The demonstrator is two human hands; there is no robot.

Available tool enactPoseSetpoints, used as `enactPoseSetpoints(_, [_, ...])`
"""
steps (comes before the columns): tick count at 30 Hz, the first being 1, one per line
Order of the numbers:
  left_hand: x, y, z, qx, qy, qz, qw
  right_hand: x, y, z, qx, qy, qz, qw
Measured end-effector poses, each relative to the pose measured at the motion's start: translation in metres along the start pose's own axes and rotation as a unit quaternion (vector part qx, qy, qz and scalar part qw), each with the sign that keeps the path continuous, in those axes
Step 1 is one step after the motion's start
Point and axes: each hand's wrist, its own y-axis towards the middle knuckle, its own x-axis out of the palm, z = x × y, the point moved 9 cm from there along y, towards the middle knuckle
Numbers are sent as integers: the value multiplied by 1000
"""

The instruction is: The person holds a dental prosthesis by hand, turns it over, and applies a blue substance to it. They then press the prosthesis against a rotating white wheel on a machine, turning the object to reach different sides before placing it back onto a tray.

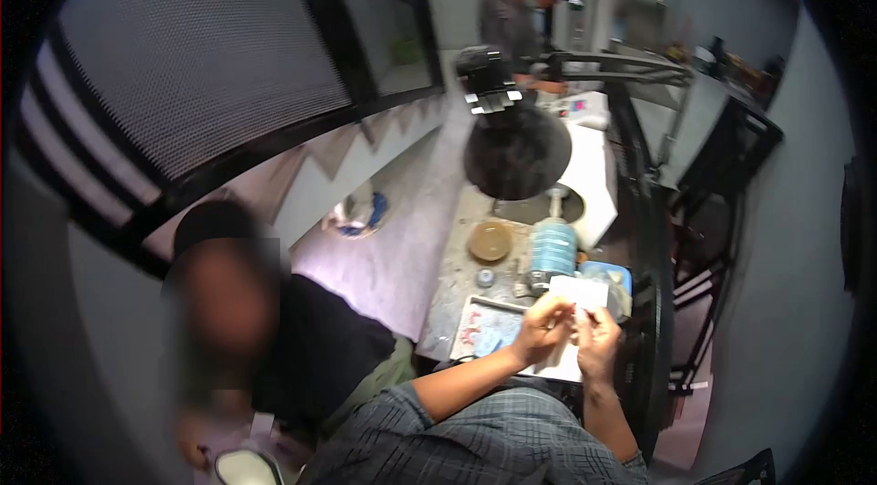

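My left hand (545,332) and my right hand (598,343) are close together over the near end of the workbench, fingers drawn into a pinch. Bright white paper (568,287) shows just beyond the fingertips; what the fingers hold is too small and glaring to make out. Beneath my hands lies another white sheet (559,368). Left of my left hand is a shallow tray (468,328) with pink and blue pieces in it. A pump bottle with a blue label (554,249) stands just past my hands, beside a blue-rimmed container (625,277).
A round amber dish (491,241) and a small jar (485,278) sit on the bench (448,302). Above it hangs a dark lamp head (517,156) on an arm. One person (320,339) is close at my left; another (512,19) stands at the far end.
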Motion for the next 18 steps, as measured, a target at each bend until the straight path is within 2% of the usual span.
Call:
enactPoseSetpoints(3, [2,-5,-16,-39,-54,-7,998,2,1,9,30,22,-6,999])
enactPoseSetpoints(8, [0,-2,-9,-27,-28,-8,999,2,4,9,4,23,-17,1000])
enactPoseSetpoints(10, [1,-3,-9,-57,-30,-19,998,2,2,6,11,26,-8,1000])
enactPoseSetpoints(13, [-1,0,1,-5,29,-14,999,1,3,10,24,18,-17,999])
enactPoseSetpoints(18, [-2,-1,-1,-31,-4,-6,1000,2,3,9,3,28,-20,999])
